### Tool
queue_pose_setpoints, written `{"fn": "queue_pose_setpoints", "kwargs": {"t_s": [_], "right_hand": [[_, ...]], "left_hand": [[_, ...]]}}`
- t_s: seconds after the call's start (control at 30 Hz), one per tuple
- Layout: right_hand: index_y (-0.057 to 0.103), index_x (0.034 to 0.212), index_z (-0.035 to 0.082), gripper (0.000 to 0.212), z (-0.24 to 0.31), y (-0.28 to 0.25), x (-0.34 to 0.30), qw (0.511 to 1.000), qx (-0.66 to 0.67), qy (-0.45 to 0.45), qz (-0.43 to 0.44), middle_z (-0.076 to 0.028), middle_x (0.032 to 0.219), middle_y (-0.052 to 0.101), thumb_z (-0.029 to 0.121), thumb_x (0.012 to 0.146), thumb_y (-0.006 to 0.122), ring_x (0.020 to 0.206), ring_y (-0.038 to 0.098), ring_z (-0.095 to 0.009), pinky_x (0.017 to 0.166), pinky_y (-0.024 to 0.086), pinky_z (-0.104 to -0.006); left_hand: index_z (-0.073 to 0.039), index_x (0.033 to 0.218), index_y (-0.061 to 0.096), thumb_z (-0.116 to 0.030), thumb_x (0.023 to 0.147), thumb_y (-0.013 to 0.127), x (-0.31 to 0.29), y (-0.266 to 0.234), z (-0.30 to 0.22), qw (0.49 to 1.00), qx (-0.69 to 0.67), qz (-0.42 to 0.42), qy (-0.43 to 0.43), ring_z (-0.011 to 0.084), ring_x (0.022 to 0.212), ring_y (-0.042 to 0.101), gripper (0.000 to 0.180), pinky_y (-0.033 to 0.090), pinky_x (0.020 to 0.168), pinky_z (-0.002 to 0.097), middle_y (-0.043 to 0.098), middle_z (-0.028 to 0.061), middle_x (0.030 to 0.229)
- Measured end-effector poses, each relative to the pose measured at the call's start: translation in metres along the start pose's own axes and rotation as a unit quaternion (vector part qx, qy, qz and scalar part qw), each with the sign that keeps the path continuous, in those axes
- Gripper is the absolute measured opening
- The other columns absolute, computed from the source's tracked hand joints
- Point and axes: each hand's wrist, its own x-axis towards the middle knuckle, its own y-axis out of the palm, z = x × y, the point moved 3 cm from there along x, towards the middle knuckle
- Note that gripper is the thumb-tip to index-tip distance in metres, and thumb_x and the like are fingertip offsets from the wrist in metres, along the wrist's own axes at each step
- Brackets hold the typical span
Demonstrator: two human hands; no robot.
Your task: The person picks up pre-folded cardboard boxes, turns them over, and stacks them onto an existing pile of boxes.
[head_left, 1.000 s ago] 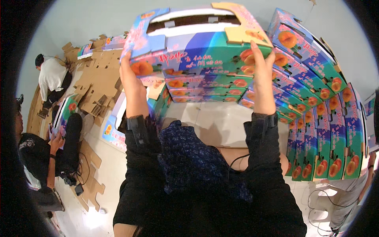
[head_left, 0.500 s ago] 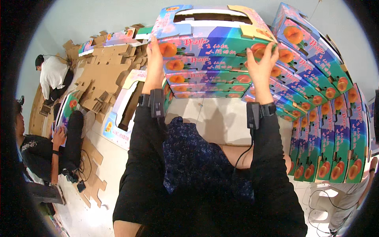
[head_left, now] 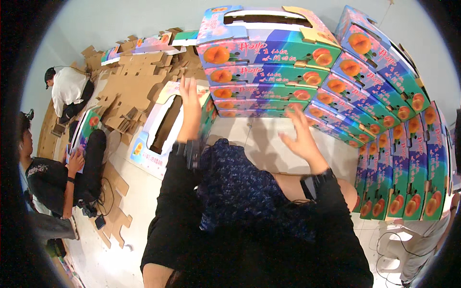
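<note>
In front of me stands a stack of printed fruit cartons, blue, pink and green with peach pictures. Its top carton (head_left: 271, 53) has an oblong opening in its upper face. My left hand (head_left: 190, 103) is raised with fingers stretched, left of the stack and apart from it. My right hand (head_left: 303, 136), a little blurred, is spread in front of the stack's lower right part and holds nothing. Near my left forearm a single white-topped carton (head_left: 146, 156) with a long slot stands on the floor.
More stacked cartons (head_left: 374, 72) rise at the right, and another row (head_left: 413, 163) stands nearer. Flattened brown cardboard (head_left: 127, 79) covers the floor at the left. Two people sit there, one in white (head_left: 69, 91), one in black (head_left: 50, 187). Cables (head_left: 394, 245) lie at lower right.
Both hands have let go of the top carton. The right hand has dropped down toward me; the left has drawn back a little. The carton stays on the stack.
</note>
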Motion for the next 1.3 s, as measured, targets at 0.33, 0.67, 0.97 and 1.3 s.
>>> {"fn": "queue_pose_setpoints", "kwargs": {"t_s": [0.33,0.67,0.97,1.3], "right_hand": [[0.055,0.125,0.003,0.051,-0.077,-0.025,-0.15,0.925,0.065,0.268,0.263,-0.019,0.121,0.057,0.022,0.08,0.072,0.107,0.058,-0.029,0.091,0.046,-0.0359],[0.057,0.121,0.001,0.052,-0.104,-0.003,-0.166,0.912,-0.027,0.302,0.277,-0.018,0.103,0.065,0.03,0.08,0.071,0.094,0.063,-0.027,0.084,0.05,-0.0346],[0.059,0.119,0.004,0.048,-0.079,-0.012,-0.164,0.925,-0.055,0.278,0.253,-0.015,0.095,0.067,0.028,0.079,0.07,0.087,0.065,-0.026,0.081,0.05,-0.0339],[0.061,0.116,0.006,0.044,-0.079,-0.012,-0.163,0.919,-0.092,0.286,0.255,-0.014,0.097,0.068,0.027,0.079,0.069,0.089,0.065,-0.026,0.081,0.051,-0.0346]], "left_hand": [[0.007,0.126,0.049,-0.037,0.095,0.051,-0.1,-0.153,0.017,0.965,0.183,-0.039,-0.186,0.0276,0.114,0.054,0.054,0.04,0.098,0.0337,0.056,0.0219,0.121],[-0.007,0.143,0.032,-0.053,0.072,0.071,-0.13,-0.136,0.016,0.83,0.525,0.166,-0.087,0.0399,0.133,0.032,0.093,0.022,0.106,0.0586,0.037,0.0253,0.141],[-0.018,0.145,0.03,-0.039,0.064,0.079,-0.132,-0.109,0.027,0.773,0.615,0.137,-0.071,0.0367,0.13,0.034,0.097,0.028,0.102,0.0562,0.036,0.0204,0.141],[-0.021,0.144,0.031,-0.035,0.061,0.08,-0.141,-0.126,0.016,0.776,0.612,0.145,-0.048,0.036,0.126,0.038,0.097,0.031,0.1,0.05,0.039,0.0182,0.138]]}}
